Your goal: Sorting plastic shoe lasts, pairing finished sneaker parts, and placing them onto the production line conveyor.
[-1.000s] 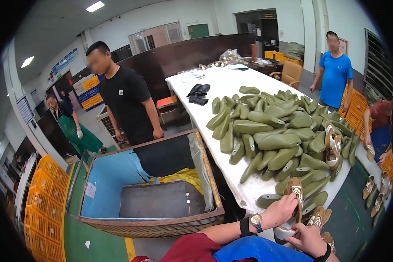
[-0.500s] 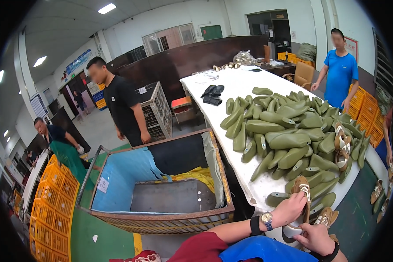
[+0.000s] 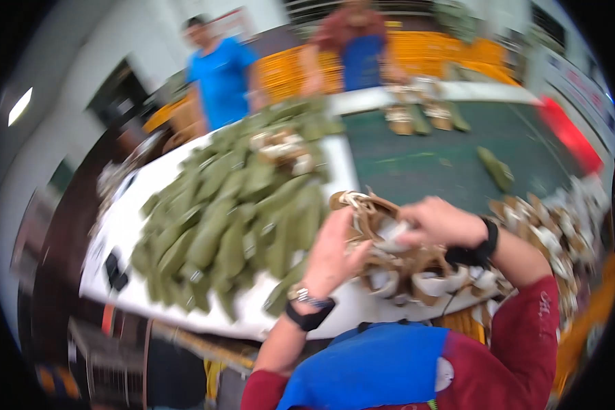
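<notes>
A brown and white lace-up shoe (image 3: 363, 202) is held over the table's near edge between my two hands. My left hand (image 3: 329, 254), with a watch and a black band at the wrist, grips its left side. My right hand (image 3: 445, 223) has its fingers closed at the shoe's opening, by a pale part. Motion blur smears the fingertips. Below lie several similar shoes (image 3: 434, 281) close together. Left of my hands a heap of olive-green shoe lasts (image 3: 215, 236) covers much of the white table (image 3: 147, 290), with brown and white shoes (image 3: 283, 149) on top.
A dark green surface (image 3: 417, 164) beyond carries a single last (image 3: 495, 169) and shoes beside lasts (image 3: 420, 116). More shoes (image 3: 550, 236) are piled at right. Two people, one in a blue shirt (image 3: 224, 82), one in a blue apron (image 3: 362, 61), stand across, before orange crates (image 3: 280, 72).
My view has swung right, from the wheeled cart and last pile toward the green surface. The shoe is still in my hands, with its opening now turned toward my right hand.
</notes>
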Demonstrator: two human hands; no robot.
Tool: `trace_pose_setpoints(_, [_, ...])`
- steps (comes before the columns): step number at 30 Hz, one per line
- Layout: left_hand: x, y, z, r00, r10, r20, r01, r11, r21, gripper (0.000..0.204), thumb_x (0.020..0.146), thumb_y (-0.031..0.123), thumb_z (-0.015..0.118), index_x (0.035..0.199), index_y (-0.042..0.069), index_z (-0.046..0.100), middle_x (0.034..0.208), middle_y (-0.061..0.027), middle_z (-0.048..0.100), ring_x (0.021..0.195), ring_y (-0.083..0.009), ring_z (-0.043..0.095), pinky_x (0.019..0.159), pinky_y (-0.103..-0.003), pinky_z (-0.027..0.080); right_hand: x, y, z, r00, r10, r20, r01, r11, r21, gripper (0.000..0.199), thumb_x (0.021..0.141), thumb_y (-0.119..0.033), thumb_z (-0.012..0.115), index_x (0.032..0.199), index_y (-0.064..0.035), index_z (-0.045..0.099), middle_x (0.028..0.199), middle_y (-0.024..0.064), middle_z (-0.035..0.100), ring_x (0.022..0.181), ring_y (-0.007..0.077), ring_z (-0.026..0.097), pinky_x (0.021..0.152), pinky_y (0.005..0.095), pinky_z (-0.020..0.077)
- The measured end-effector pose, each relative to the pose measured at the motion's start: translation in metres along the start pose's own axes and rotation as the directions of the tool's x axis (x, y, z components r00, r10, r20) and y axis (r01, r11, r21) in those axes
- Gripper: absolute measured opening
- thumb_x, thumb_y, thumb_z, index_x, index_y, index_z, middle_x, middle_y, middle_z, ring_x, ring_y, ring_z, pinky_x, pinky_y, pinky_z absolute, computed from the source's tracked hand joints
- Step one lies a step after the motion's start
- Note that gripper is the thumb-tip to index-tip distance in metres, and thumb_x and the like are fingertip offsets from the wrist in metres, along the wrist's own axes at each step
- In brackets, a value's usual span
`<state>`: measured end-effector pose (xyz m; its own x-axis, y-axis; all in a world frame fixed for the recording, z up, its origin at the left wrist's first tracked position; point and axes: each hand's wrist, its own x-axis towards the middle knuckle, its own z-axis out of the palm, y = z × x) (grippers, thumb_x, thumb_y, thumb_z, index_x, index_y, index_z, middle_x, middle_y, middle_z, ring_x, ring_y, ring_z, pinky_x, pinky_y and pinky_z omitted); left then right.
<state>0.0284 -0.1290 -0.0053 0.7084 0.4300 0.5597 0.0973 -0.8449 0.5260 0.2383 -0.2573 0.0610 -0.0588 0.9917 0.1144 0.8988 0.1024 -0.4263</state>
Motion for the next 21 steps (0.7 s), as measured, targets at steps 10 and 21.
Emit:
trace_pose_setpoints(10, [-0.026, -0.051, 0.120, 0.734, -0.225, 0.641, -0.027, 0.933, 0.359, 0.077, 0.067, 0.066, 0.063, 0.132, 0.028, 0.045, 0.141, -0.0188, 0.032, 0.128, -0.0462, 0.025, 0.101, -0.062, 0.021, -0.067, 0.260, -0.099, 0.545, 0.833, -0.094, -0.831, 0.521, -0.195, 0.047, 0.069, -0.039, 0.071, 0.098, -0.0027, 0.065, 0.088, 0.0152, 0.067, 0.077, 0.0274, 0.065, 0.069, 0.0371, 0.0513])
trace_pose_setpoints(21, [-0.024, -0.062, 0.118, 0.645, -0.226, 0.730, 0.025, 0.961, 0.276, 0.071, 0.063, 0.062, 0.069, 0.124, 0.028, 0.056, 0.135, -0.0185, 0.037, 0.126, -0.0500, 0.024, 0.097, -0.066, 0.021, -0.034, 0.504, 0.015, 0.223, 0.898, -0.380, -0.934, 0.308, 0.179, 0.042, 0.079, -0.015, 0.059, 0.120, -0.0079, 0.054, 0.105, 0.0202, 0.062, 0.099, 0.0335, 0.060, 0.085, 0.0411, 0.0471])
